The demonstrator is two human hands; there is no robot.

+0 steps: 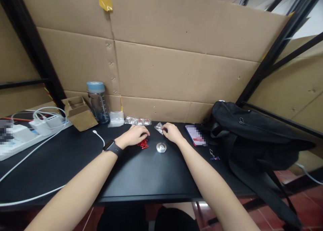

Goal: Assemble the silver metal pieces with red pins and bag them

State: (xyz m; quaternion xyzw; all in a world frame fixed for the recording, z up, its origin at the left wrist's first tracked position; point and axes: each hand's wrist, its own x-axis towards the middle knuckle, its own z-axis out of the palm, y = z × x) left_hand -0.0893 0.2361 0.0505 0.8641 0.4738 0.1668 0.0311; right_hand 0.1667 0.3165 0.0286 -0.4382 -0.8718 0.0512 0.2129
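Note:
My right hand pinches a small clear plastic bag between thumb and fingertips at the back middle of the table. What the bag holds, if anything, I cannot make out. Just in front of it lies a round, shiny silver metal disc with a raised centre. My left hand, with a dark watch on its wrist, rests by a tangled red cord. Its thumb stands apart from the fingers and nothing shows in its grasp. Behind it lies a row of small clear packets with shiny, partly red contents.
A water bottle, an open cardboard box and a white bundle stand at the back left. A power strip with cables lies far left. On the right are a phone, a keychain and a black backpack.

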